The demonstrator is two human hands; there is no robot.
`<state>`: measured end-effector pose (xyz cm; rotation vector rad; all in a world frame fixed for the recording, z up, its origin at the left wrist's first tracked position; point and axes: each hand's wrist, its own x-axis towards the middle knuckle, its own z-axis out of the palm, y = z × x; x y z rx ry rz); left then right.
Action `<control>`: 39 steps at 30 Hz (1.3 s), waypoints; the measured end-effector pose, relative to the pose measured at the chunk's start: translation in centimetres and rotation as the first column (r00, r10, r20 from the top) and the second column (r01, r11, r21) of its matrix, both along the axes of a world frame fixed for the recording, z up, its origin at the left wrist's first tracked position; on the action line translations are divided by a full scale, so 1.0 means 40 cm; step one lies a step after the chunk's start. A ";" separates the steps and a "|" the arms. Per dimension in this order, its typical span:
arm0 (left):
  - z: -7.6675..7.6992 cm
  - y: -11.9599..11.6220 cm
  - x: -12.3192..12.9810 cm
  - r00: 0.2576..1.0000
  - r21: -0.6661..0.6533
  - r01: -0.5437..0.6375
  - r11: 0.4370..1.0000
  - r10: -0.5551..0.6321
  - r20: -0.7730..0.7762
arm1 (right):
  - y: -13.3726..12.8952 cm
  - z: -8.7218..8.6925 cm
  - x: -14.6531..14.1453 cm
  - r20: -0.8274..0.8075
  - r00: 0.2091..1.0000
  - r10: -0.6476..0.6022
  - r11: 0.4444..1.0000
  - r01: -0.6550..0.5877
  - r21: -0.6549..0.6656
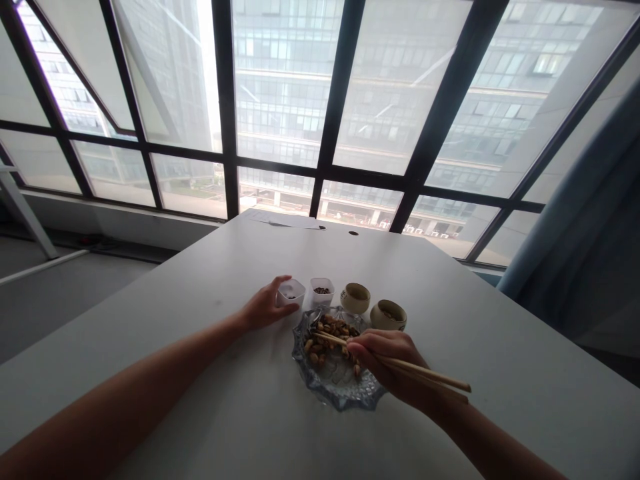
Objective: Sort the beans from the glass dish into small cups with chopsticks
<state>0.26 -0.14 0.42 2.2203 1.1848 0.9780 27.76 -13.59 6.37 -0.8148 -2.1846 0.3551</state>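
My right hand [387, 357] is closed around a pair of wooden chopsticks [425, 372]. Their tips reach into the mixed nuts [337, 327] at the back and left of a scalloped glass dish [343, 401]. I cannot make out whether a nut sits between the tips. My left hand [267, 303] curves around the left side of a small white plastic cup [294, 300], thumb in front and fingers behind. A few dark bits lie in that cup. Beside it stands a second white cup [320, 299] with more dark pieces inside.
Two small beige ceramic cups [355, 300] stand behind the dish; the right one [389, 315] holds some small pieces. Papers [295, 220] lie at the far end of the white table [240, 400]. A blue curtain [580, 213] hangs at right, by large windows.
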 end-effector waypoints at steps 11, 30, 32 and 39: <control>-0.003 0.003 -0.001 1.000 0.008 0.010 1.000 -0.010 -0.008 | 0.037 -0.011 0.036 -0.180 0.968 -0.172 0.960 0.124 -0.251; 0.006 -0.005 0.000 1.000 0.021 0.010 1.000 -0.009 -0.023 | 0.001 0.014 -0.010 -0.108 0.994 -0.026 0.994 0.014 -0.113; 0.006 -0.005 0.000 1.000 0.020 0.010 1.000 -0.009 -0.019 | 0.001 0.011 -0.010 -0.099 0.995 -0.030 0.993 0.019 -0.114; 0.004 -0.004 0.000 1.000 0.023 0.012 1.000 -0.012 -0.007 | 0.003 -0.004 -0.011 -0.114 0.993 -0.018 0.994 0.006 -0.105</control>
